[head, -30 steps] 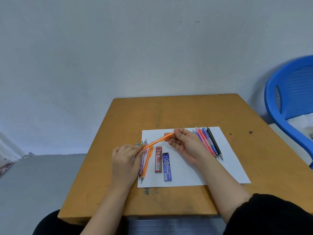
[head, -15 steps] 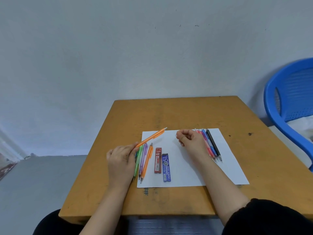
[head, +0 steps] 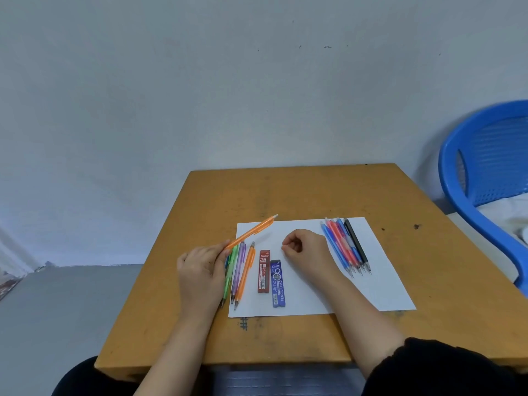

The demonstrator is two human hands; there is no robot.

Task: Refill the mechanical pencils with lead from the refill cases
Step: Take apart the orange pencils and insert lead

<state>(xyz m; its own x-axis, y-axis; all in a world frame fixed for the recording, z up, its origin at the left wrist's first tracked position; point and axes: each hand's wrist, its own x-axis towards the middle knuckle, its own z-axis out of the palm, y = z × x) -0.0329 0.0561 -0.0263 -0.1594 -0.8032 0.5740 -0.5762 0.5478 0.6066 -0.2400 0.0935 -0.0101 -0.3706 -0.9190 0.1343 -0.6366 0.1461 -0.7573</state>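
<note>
Head view: I record my left hand (head: 200,270) gripping an orange pencil (head: 251,231), tilted above the paper (head: 380,281). Right hand (head: 307,248) fingers (head: 289,243) curl into a fist on the paper, beside two refill cases (head: 264,271).

My right arm wears a black sleeve (head: 434,367), bunched near the elbow at the counter's (head: 285,190) near edge; from there to my right hand (head: 307,248) the forearm is bare. The left forearm is bare to my left hand (head: 200,267). More black cloth (head: 74,378) shows below the counter's near left corner.
</note>
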